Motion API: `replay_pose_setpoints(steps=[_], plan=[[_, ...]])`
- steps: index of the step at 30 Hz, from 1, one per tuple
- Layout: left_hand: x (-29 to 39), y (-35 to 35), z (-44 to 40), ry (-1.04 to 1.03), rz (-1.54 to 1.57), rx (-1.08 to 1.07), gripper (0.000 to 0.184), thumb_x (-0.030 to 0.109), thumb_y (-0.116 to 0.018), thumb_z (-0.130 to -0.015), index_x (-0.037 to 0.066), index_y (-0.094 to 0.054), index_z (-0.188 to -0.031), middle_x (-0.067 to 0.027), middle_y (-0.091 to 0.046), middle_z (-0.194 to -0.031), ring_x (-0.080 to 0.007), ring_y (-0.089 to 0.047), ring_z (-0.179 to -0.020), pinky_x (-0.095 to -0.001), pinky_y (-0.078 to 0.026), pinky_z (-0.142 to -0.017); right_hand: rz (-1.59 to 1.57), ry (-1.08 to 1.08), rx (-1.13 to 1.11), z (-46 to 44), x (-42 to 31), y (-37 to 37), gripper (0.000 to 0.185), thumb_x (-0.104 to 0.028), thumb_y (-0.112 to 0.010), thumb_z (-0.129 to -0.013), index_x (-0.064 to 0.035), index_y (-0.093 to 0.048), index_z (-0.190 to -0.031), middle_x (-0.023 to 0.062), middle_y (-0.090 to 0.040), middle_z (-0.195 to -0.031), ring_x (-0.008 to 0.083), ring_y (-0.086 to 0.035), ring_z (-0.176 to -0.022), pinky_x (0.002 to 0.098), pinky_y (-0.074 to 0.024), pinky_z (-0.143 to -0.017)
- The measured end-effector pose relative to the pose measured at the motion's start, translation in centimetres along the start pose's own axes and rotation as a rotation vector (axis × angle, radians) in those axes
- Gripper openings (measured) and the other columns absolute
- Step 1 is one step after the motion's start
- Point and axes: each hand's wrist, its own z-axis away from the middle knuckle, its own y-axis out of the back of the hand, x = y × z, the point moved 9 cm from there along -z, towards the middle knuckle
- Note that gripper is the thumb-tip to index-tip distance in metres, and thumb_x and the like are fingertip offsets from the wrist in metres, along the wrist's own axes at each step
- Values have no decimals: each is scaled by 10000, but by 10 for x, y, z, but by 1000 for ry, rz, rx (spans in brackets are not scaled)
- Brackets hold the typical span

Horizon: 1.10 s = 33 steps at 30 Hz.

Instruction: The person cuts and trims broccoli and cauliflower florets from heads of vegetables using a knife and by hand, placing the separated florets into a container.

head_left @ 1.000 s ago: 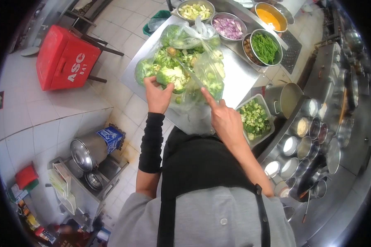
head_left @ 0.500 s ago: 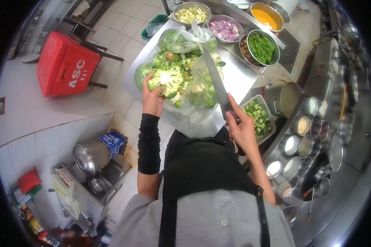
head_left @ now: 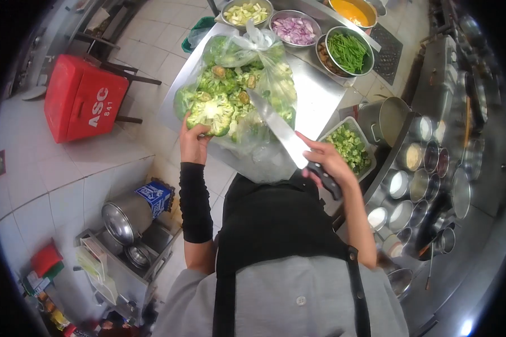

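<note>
In the head view my left hand (head_left: 195, 141) is closed around the lower edge of a broccoli head (head_left: 212, 114), its pale cut side facing up. My right hand (head_left: 327, 161) grips a large kitchen knife (head_left: 279, 129) by its black handle; the blade slants up and left, its tip over the broccoli pieces. Under both lies a clear plastic bag (head_left: 253, 160), spread open and knotted at the far end, with more broccoli (head_left: 222, 81) in and on it. The bag rests on a steel table (head_left: 321, 101). Part of the knife handle is hidden by my fingers.
Bowls of chopped onion (head_left: 294, 29), green beans (head_left: 347, 51) and pale cut vegetable (head_left: 246, 13) stand along the far side. A white basket (head_left: 371, 147) of cut greens is at right, beside a large pot (head_left: 392, 121). A red box (head_left: 84, 101) stands left.
The knife has turned so its flat side shows, and its tip has come down nearer the broccoli. My left hand, still on the broccoli head, appears slightly lower and further left.
</note>
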Motion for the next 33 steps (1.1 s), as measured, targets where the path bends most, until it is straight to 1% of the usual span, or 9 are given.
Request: replay_pose_setpoints(steps=[4, 9, 12, 13, 16, 17, 22, 24, 33], plan=[[5, -5, 11, -81, -109, -26, 859, -110, -639, -818, 26, -382, -1626, -178, -582, -1387, -280, -668, -1163, -407, -588, -964, 111, -88, 151, 52, 21, 53, 603, -139, -663, -1089, -174, -491, -1666, 95, -680, -700, 119, -543, -434, 300, -453, -405], [-6, -29, 5, -183, -77, -56, 793, -123, -715, -801, 19, -439, -1531, -170, -505, -1476, -292, -592, -1312, -408, -543, -1061, 139, 105, 349, 83, 12, 69, 565, -153, -656, -1106, -146, -512, -1652, 68, -679, -732, 102, -527, -455, 295, -445, -417], [2, -56, -2, -553, -818, -84, 797, -30, -794, -801, 2, -436, -1512, -182, -505, -1447, -327, -542, -1364, -434, -467, -1162, 125, 236, 572, 72, 8, 70, 554, -160, -649, -1108, -171, -526, -1648, 29, -687, -746, 82, -520, -484, 287, -458, -453], [-10, -59, -14, -556, -898, -162, 852, 76, -864, -784, -14, -426, -1509, -210, -497, -1428, -367, -517, -1381, -451, -398, -1221, 232, 290, 637, 65, 6, 68, 577, -140, -661, -1081, -165, -533, -1643, 50, -690, -736, 110, -537, -497, 313, -488, -488], [1, -79, -10, -449, -1168, -192, 847, 134, -867, -804, -32, -422, -1506, -263, -484, -1455, -433, -505, -1402, -461, -421, -1199, 748, 495, 799, 42, -11, 60, 654, -54, -665, -975, -137, -564, -1616, 177, -715, -734, 276, -636, -552, 394, -565, -624], [3, -80, -9, -440, -1180, -213, 850, 146, -865, -811, -38, -416, -1509, -271, -481, -1468, -436, -506, -1402, -465, -425, -1198, 830, 531, 830, 27, -7, 58, 708, 5, -646, -898, -74, -569, -1597, 268, -696, -748, 418, -694, -669, 459, -587, -707], [6, -86, -14, -458, -1275, -322, 890, 205, -868, -841, -50, -377, -1538, -301, -471, -1520, -446, -506, -1412, -485, -434, -1201, 1096, 430, 913, -58, 8, 41, 839, 51, -629, -842, 35, -396, -1647, 331, -700, -1003, 500, -683, -758, 578, -591, -778], [6, -84, -10, -466, -1251, -316, 918, 219, -884, -840, -40, -367, -1554, -299, -478, -1515, -440, -501, -1426, -482, -430, -1208, 1187, 461, 790, -78, 4, 25, 921, 19, -701, -804, -12, -361, -1660, 303, -595, -1207, 507, -646, -1044, 573, -601, -840], [-8, -39, -18, -348, -1069, -231, 959, 122, -917, -726, 26, -395, -1524, -273, -548, -1484, -419, -518, -1440, -459, -435, -1206, 1292, 680, 709, -63, 10, 10, 565, -201, -672, -1019, -15, -508, -1527, 235, -598, -1152, 430, -682, -1015, 514, -634, -778]])
